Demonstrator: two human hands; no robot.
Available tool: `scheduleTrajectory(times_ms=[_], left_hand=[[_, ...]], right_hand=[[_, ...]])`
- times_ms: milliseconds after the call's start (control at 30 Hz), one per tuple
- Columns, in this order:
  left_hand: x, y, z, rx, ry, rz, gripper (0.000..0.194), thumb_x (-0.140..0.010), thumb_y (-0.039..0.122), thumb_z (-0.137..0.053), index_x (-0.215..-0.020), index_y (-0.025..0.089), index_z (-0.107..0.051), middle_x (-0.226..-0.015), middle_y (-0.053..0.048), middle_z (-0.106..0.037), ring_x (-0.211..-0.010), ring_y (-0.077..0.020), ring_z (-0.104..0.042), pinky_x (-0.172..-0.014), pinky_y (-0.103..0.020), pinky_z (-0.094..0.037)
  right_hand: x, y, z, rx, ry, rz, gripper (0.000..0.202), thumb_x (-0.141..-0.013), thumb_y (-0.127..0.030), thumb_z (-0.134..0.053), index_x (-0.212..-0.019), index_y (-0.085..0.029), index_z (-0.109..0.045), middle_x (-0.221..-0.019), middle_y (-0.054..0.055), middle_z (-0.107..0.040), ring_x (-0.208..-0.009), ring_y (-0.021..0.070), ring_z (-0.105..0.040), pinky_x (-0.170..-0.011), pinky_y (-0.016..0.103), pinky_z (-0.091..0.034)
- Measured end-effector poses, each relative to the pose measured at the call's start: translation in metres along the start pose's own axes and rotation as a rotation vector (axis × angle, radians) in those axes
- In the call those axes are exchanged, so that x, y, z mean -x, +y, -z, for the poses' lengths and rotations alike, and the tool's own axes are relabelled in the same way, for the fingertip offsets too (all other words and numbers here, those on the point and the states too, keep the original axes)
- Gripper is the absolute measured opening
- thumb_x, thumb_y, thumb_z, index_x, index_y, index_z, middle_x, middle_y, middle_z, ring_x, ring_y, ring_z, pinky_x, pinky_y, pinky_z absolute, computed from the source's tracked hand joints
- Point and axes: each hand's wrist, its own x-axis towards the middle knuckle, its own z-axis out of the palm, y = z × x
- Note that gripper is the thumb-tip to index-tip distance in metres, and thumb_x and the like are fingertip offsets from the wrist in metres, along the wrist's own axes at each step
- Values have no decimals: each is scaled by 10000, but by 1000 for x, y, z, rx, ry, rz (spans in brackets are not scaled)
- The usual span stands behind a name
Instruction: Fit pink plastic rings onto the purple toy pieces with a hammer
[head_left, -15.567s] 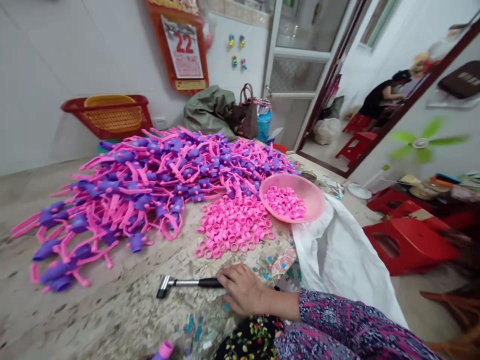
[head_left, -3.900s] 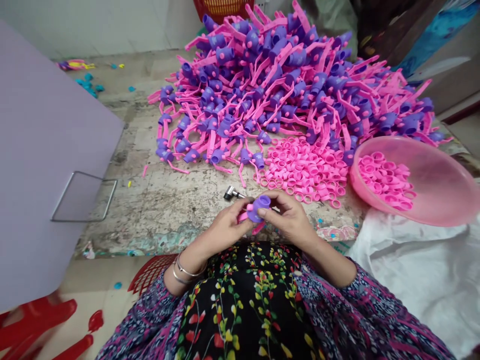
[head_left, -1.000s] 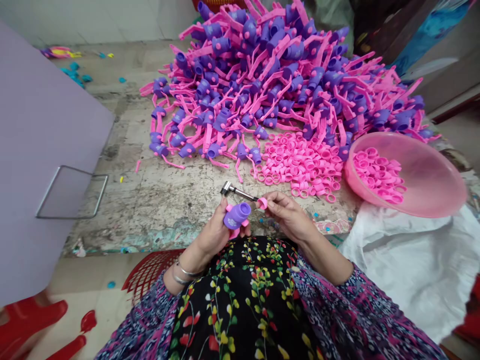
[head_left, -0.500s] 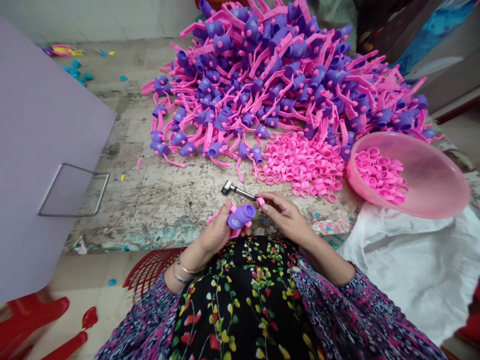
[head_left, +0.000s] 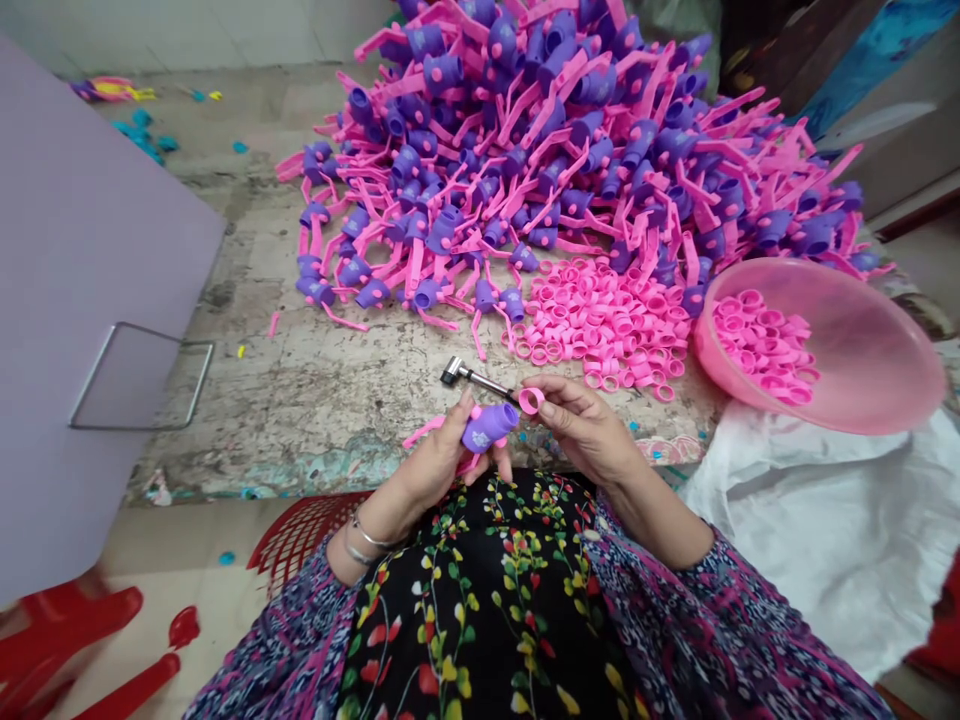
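Note:
My left hand [head_left: 442, 455] is closed round a purple plastic piece [head_left: 486, 428] with pink arms, its open neck tilted up to the right. Between the thumb and fingers of my right hand [head_left: 589, 425] is a pink plastic ring [head_left: 531, 401], its hole facing me. The ring is just right of the neck and apart from it. Behind both hands a small hammer [head_left: 480, 379] lies on the worn tabletop [head_left: 285, 400], the end of its handle hidden by the ring and fingers. Past it is a heap of loose pink rings [head_left: 607, 325].
A large pile of purple and pink pieces [head_left: 510, 170] covers the back. At right stands a pink bowl [head_left: 877, 350] with more rings, above a white sack [head_left: 825, 530]. A lilac panel [head_left: 97, 250] with a wire handle [head_left: 142, 375] is at left. A red basket [head_left: 300, 540] sits below the table edge.
My right hand has turned the pink ring so its hole shows, and shifted slightly right. The purple piece in my left hand has moved slightly right and up. The view has shifted a little.

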Motion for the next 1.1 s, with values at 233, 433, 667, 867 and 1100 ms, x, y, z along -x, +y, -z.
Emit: scheduleTrajectory(times_ms=[233, 433, 667, 867, 1100], left_hand=[[-1, -3, 2, -43, 17, 42, 732, -913, 692, -178, -745, 137, -624, -498, -62, -649, -317, -66, -357, -392, -230, -209], [0, -3, 1, -101, 63, 63, 731, -895, 714, -208, -703, 148, -628, -440, -39, -596, -327, -81, -377, -393, -238, -229], [-1, -4, 2, -178, 74, 92, 768, -904, 702, -159, -641, 150, -625, -422, -28, -553, -345, -82, -368, -417, -242, -258], [0, -10, 7, -228, 92, 101, 764, -913, 688, -154, -578, 169, -604, -428, -26, -539, -371, -94, -380, -452, -257, -295], [1, -17, 12, -277, 108, 67, 791, -910, 695, -176, -433, 184, -546, -412, -34, -503, -398, -103, -391, -492, -273, -317]], right_hand=[[1, 0, -3, 34, -14, 12, 245, -766, -332, -781, -1002, -296, -730, -972, 3, -686, -854, 146, -603, -824, 307, -490], [2, 1, -3, 85, -43, 66, 232, -788, -308, -763, -1017, -311, -726, -972, -3, -692, -890, 153, -619, -886, 333, -490], [3, -1, -2, 178, -70, 108, 235, -801, -322, -751, -1033, -310, -716, -978, 8, -697, -896, 174, -632, -880, 368, -509], [4, -5, -2, 328, -110, 175, 225, -836, -300, -713, -1060, -318, -712, -1041, 22, -668, -926, 182, -630, -874, 363, -505], [6, -4, -8, 426, -73, 216, 251, -845, -308, -698, -1096, -310, -706, -1053, 40, -659, -957, 199, -620, -886, 382, -502]])
